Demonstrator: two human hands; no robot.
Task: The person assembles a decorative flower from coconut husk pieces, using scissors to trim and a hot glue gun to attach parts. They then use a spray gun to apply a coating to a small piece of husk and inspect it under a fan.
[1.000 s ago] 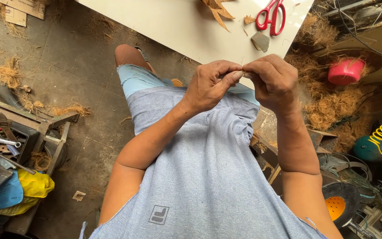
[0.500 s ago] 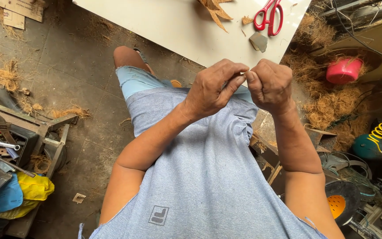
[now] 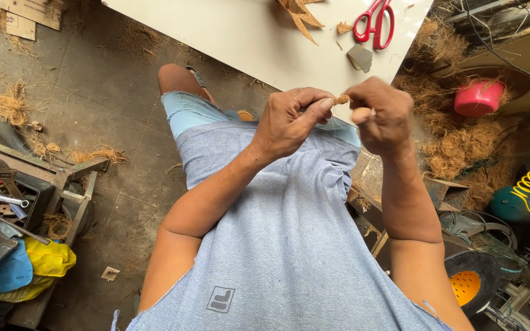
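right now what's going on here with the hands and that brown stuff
A seated person in a grey shirt holds a small tuft of brown fibre pinched between both hands in front of the chest. The left hand grips it with thumb and fingers, and the right hand is curled closed at its other side. Just beyond, a white table carries red scissors and brown husk pieces. Loose fibre is piled on the floor to the right.
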